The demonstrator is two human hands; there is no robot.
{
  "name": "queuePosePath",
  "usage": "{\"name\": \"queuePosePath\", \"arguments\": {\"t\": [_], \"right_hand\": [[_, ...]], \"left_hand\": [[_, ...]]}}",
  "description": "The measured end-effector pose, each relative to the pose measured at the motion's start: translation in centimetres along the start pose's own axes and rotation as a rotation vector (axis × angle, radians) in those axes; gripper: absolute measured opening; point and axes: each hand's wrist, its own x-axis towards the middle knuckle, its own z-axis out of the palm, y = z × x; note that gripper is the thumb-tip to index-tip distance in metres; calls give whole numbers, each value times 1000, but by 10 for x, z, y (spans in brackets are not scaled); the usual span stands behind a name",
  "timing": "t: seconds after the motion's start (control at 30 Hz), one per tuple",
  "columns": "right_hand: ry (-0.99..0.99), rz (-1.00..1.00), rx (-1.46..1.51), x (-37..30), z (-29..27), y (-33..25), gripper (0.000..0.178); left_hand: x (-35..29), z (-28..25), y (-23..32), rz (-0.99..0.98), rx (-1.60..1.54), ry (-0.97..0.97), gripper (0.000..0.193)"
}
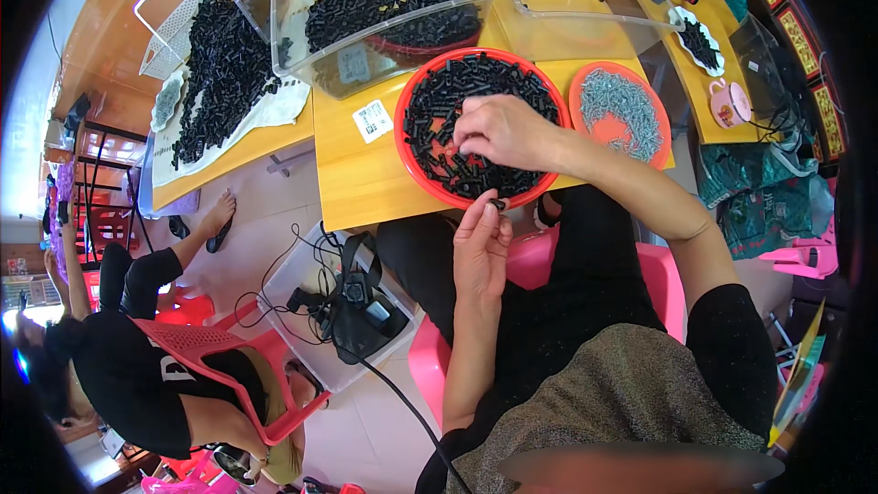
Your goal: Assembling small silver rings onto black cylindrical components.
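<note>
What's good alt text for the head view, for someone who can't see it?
Left hand pinching a small dark piece at the near side of a round red plastic basin of short black cylindrical parts, right hand bent over them. Rightward on the yellow table, a round red tray holds small silvery metal pieces.

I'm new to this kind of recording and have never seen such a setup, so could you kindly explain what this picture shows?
There is no robot: these are a person's bare hands. The picture comes from the left of two wide fisheye cameras worn on the head, looking down, so straight edges bend near the rim. On the yellow table stand a red basin of black pieces and a red plate of silver screws. The left hand pinches a small black piece at the basin's near edge. The right hand is over the basin, fingers curled; whether it holds anything is hidden.
</note>
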Motion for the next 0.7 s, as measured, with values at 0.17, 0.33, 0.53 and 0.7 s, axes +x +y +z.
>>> {"name": "queuePosePath", "arguments": {"t": [0.17, 0.33, 0.53, 0.7], "right_hand": [[-92, -15, 84, 4, 25, -12, 9], [-117, -68, -27, 11, 32, -2, 10], [84, -83, -163, 33, 14, 20, 17], [-80, -164, -289, 40, 16, 24, 33]], "left_hand": [[0, 0, 0, 9, 15, -3, 26], [0, 1, 1, 8, 22, 16, 26], [0, -1, -1, -1, 17, -4, 27], [1, -2, 0, 2, -15, 2, 27]]}}
